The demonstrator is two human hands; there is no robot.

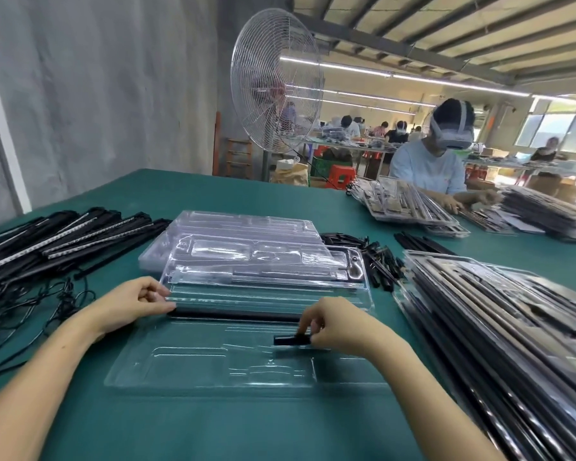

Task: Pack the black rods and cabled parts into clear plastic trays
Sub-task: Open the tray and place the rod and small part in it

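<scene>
A clear plastic tray [187,364] lies on the green table in front of me. A long black rod [233,315] lies along the tray's far edge. My left hand [137,302] grips the rod's left end with curled fingers. My right hand [340,324] pinches a short black part [290,340] over the tray's middle, with its fingers near the rod's right end.
A stack of empty clear trays [246,251] stands just behind. Black rods with cables [47,241] pile at the left, small black parts [376,257] at centre right, filled trays [499,321] at the right. A person [436,168] works across the table; a fan [276,84] stands behind.
</scene>
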